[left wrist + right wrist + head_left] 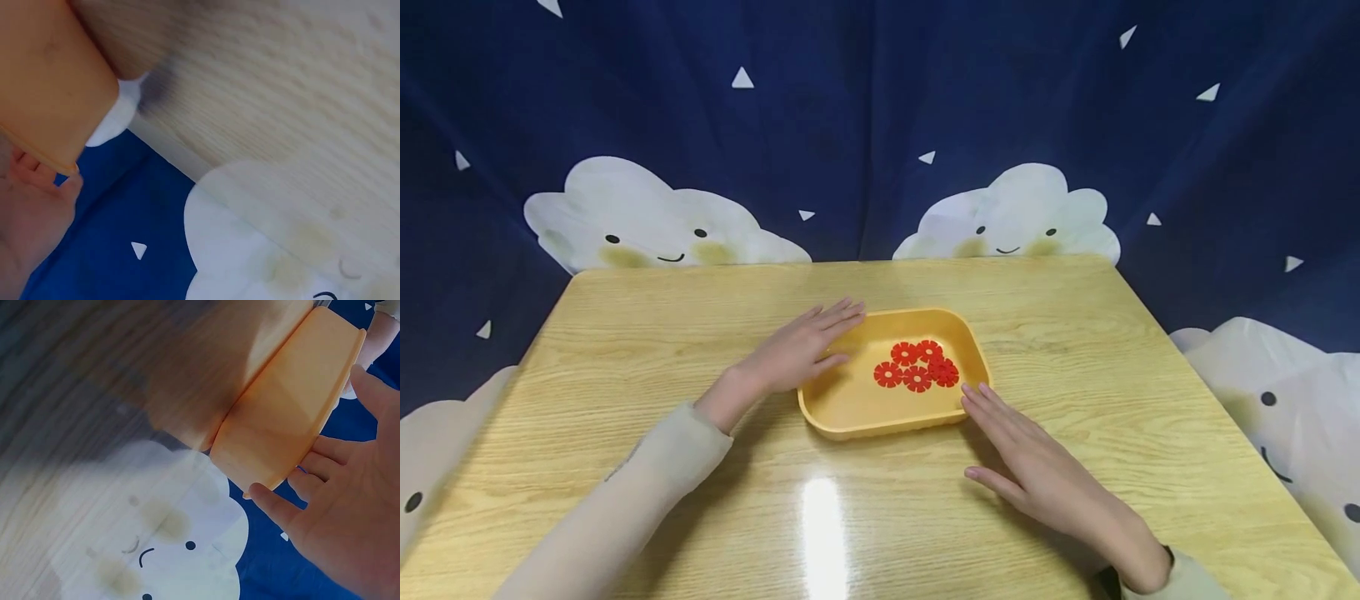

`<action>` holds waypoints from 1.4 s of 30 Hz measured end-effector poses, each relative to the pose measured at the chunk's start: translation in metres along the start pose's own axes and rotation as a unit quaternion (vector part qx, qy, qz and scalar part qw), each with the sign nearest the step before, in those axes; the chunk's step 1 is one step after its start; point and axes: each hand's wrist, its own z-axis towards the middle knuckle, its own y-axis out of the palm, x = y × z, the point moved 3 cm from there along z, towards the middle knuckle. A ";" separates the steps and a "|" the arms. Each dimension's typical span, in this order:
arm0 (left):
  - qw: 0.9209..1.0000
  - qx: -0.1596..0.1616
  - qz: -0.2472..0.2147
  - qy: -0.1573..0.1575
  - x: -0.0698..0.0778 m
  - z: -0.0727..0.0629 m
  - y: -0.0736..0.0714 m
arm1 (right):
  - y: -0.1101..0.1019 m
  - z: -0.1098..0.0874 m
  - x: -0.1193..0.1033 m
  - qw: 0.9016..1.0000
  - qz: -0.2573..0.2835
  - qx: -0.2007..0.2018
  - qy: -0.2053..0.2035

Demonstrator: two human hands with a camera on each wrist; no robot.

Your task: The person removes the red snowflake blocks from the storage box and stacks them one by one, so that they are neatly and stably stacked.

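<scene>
- Yellow tray (887, 428): best handled level, red discs (925, 374) inside.
- Left hand (799, 348): tray's left end, fingers straight.
- Right hand (1041, 471): tray's near-right corner, fingers straight.

Head view: looks forward and down from above the near side of the table (647, 333), set back enough to fit the whole tray (842, 408), left hand (805, 350), right hand (1048, 483) and curtain (865, 125) behind. Left wrist: looks low along the table from close up, tipped roughly upside down, catching the tray only at upper left. Right wrist: likewise close and tipped, facing the tray's outer wall. Shares tray and right hand with head view.
</scene>
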 end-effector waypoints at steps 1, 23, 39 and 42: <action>1.000 0.010 -0.006 0.011 0.002 0.000 0.000 | 0.000 0.000 0.000 1.000 0.000 0.000 0.000; 0.998 -0.039 -0.045 -0.001 0.032 0.034 0.028 | 0.002 0.000 0.001 1.000 0.002 -0.010 0.008; 0.998 -0.042 -0.042 0.005 0.032 0.044 0.035 | 0.000 -0.002 0.002 1.000 -0.003 -0.004 0.010; 0.998 -0.041 -0.049 0.010 0.032 0.046 0.036 | 0.000 -0.002 0.002 1.000 -0.002 -0.002 0.009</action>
